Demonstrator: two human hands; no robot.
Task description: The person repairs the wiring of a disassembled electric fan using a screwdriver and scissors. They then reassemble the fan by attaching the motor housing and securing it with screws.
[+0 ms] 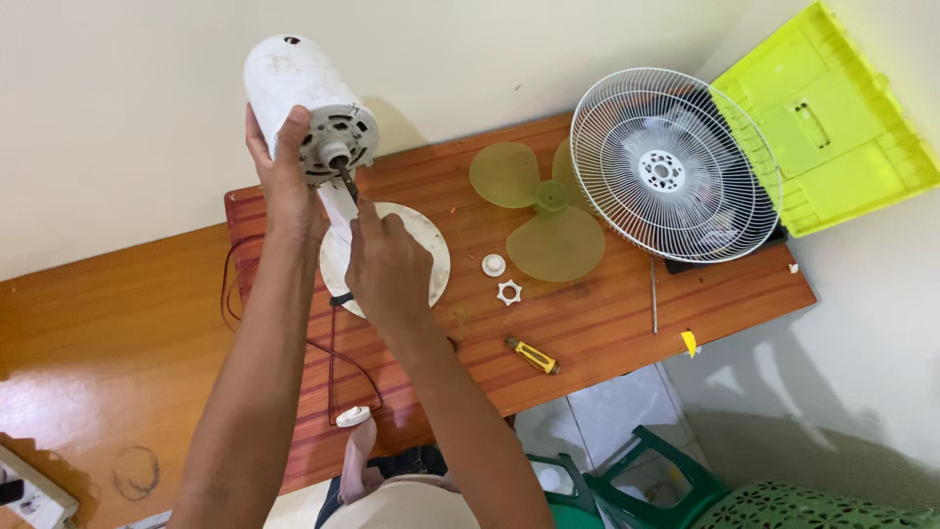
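Right hand (387,263) pinches a screwdriver (349,186) into the fan motor (308,103), which the left hand (284,176) grips upright above the wooden table (587,323) so its face stays reachable; blade (543,211) and grille (676,167) parked aside.

Both forearms are bare, without sleeves, watch or rings; left hand (279,181), right hand (387,269).

Two hands (284,186) (387,264), one white fan motor housing (299,88), one round white base (416,240), one green fan blade (548,211), one wire guard (671,167), two small white plastic nuts (493,264) (508,292), one yellow-handled screwdriver (534,356)
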